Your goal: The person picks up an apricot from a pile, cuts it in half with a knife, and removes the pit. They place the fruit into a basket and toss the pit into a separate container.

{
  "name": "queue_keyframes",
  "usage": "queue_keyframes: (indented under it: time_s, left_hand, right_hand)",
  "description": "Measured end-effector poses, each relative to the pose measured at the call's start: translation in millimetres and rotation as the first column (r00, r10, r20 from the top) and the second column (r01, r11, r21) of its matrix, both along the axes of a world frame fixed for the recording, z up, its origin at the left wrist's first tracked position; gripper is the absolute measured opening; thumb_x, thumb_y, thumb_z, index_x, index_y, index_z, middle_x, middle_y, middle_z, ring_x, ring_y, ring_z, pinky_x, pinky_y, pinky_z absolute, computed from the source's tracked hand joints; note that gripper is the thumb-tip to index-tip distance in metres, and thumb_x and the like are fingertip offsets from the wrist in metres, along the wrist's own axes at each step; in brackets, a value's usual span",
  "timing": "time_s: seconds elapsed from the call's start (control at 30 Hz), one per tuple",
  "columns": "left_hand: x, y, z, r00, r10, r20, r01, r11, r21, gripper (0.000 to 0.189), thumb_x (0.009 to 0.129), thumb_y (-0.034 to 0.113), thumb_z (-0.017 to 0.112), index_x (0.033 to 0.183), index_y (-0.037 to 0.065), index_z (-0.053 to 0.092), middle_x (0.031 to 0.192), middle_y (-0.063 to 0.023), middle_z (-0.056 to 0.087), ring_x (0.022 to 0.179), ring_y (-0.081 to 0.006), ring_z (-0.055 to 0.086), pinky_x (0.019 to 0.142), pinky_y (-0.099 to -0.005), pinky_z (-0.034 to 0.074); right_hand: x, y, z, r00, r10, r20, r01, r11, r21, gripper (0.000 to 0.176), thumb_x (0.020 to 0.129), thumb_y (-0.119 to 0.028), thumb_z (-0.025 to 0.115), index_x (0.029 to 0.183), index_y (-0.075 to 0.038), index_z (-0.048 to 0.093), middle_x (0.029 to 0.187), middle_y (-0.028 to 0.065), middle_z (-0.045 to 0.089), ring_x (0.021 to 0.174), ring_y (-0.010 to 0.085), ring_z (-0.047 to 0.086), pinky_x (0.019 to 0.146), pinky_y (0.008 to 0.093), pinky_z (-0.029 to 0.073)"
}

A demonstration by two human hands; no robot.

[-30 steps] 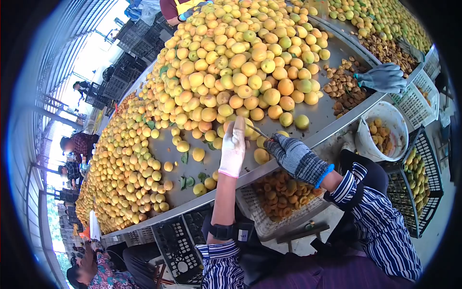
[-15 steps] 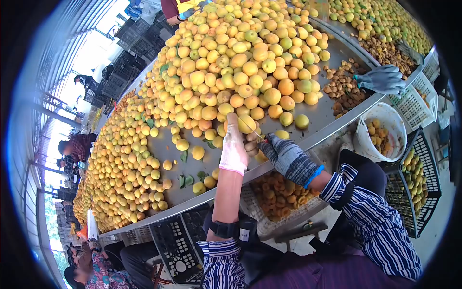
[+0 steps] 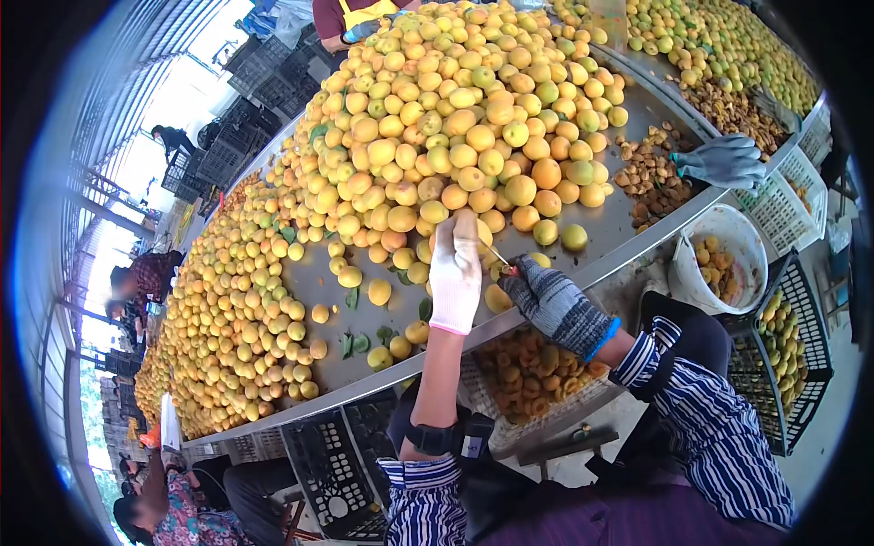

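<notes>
In a white glove, my left hand [image 3: 458, 268] is closed around a yellow apricot [image 3: 484, 234], which is mostly hidden behind the fingers. My right hand [image 3: 557, 300], in a grey knitted glove with a blue cuff, grips a thin-bladed knife [image 3: 496, 255] with a red part at its handle. The blade points up and left to the apricot. Both hands are over the near edge of a metal table [image 3: 592, 246], in front of a big heap of apricots [image 3: 437, 136]. Below them, a white crate [image 3: 583, 398] holds opened apricots [image 3: 528, 369].
A grey glove [image 3: 722, 162] lies on the table rim beside a pile of pits [image 3: 651, 173]. To the right stand a white bucket [image 3: 685, 264] and a black crate [image 3: 824, 364] with fruit. Another black crate [image 3: 332, 464] is at lower left. Other people work along the table.
My left hand has turned so more of the glove's back shows, covering more of the apricot. The right hand has shifted slightly right and down, still on the knife.
</notes>
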State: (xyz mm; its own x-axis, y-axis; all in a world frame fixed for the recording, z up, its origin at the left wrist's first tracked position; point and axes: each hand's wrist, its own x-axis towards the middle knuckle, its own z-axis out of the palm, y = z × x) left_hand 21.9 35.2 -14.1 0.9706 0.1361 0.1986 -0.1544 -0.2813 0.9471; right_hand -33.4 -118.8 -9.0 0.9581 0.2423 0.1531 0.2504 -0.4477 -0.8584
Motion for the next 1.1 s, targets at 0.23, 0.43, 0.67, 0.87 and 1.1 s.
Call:
queue_keyframes:
  time_s: [0.23,0.43,0.67,0.87,1.1]
  left_hand:
    - [-17,-4,45,0.978,-0.198,-0.066,0.197,0.98,-0.023,0.04,0.095,0.042,0.043,0.103,0.004,0.051,0.073,0.0019,0.045,0.06,-0.0057,0.04,0.052,-0.0204,0.035]
    - [-17,-10,28,0.966,-0.154,-0.207,0.107,0.969,-0.221,0.051,0.09,0.057,0.042,0.092,0.007,0.053,0.068,0.0011,0.05,0.053,-0.0056,0.041,0.047,-0.0212,0.034]
    - [-17,-14,31,0.832,-0.238,-0.501,-0.007,0.899,-0.438,0.056,0.086,0.065,0.037,0.08,0.012,0.053,0.059,0.0032,0.048,0.039,-0.0051,0.033,0.036,-0.0208,0.024]
    - [-21,-19,35,0.905,0.002,-0.425,-0.14,0.945,-0.295,0.053,0.09,0.06,0.04,0.074,0.01,0.05,0.057,0.003,0.041,0.045,-0.0077,0.03,0.041,-0.0222,0.026]
    - [-20,-10,13,0.996,-0.007,-0.091,0.029,0.971,0.237,0.049,0.095,0.045,0.037,0.107,-0.002,0.047,0.072,-0.0092,0.054,0.063,-0.0188,0.053,0.058,-0.0294,0.043]
  right_hand:
    - [0,-7,12,0.997,-0.048,0.053,0.053,0.994,-0.096,0.026,0.089,-0.017,0.054,0.107,0.0,0.049,0.08,0.0224,0.06,0.077,0.0394,0.06,0.064,0.0437,0.047]
    - [0,4,1,0.998,-0.049,0.033,0.051,0.997,-0.059,0.024,0.09,-0.022,0.051,0.101,-0.001,0.049,0.071,0.0215,0.059,0.069,0.0379,0.06,0.059,0.0449,0.047]
    - [1,8,-6,0.998,-0.054,0.037,0.058,0.99,-0.125,0.023,0.091,-0.023,0.049,0.101,-0.002,0.047,0.065,0.0198,0.058,0.063,0.0366,0.06,0.054,0.0453,0.046]
    - [-1,10,-6,0.995,-0.099,0.015,0.1,0.987,-0.128,0.024,0.09,-0.024,0.052,0.1,-0.003,0.048,0.074,0.0222,0.059,0.072,0.0406,0.059,0.06,0.0471,0.046]
    - [3,9,-6,0.996,-0.091,-0.005,0.088,0.977,-0.193,0.028,0.091,-0.026,0.049,0.105,-0.002,0.045,0.067,0.019,0.059,0.065,0.0352,0.061,0.055,0.0449,0.048]
